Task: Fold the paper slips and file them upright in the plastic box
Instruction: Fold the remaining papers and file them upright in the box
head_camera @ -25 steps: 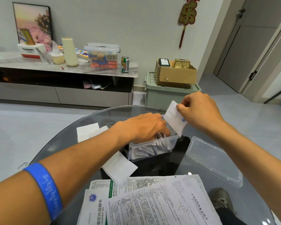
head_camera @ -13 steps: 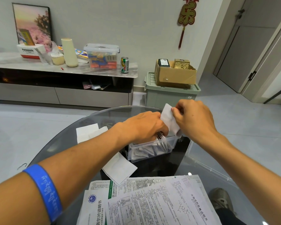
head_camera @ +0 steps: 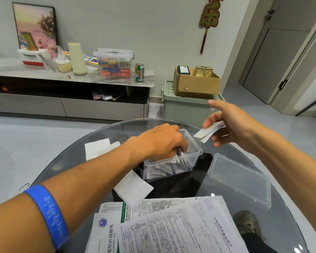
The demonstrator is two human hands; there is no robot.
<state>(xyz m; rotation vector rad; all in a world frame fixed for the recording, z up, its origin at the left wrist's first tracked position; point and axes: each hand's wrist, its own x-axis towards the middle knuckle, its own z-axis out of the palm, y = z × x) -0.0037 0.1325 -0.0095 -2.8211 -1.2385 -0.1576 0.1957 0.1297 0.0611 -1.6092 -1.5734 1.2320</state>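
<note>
While the left hand (head_camera: 164, 141) dips its curled fingers into the clear rectangular plastic box (head_camera: 189, 157), apparently gripping the white folded slips filed upright inside (head_camera: 179, 162), the right hand (head_camera: 232, 125) pinches a folded white paper slip (head_camera: 209, 131) between thumb and fingers. That slip lies nearly flat, its long axis running from two o'clock to eight o'clock, and the box's open gap lies at about eight o'clock from the pinch, so the right hand seems nearer the filing move.
</note>
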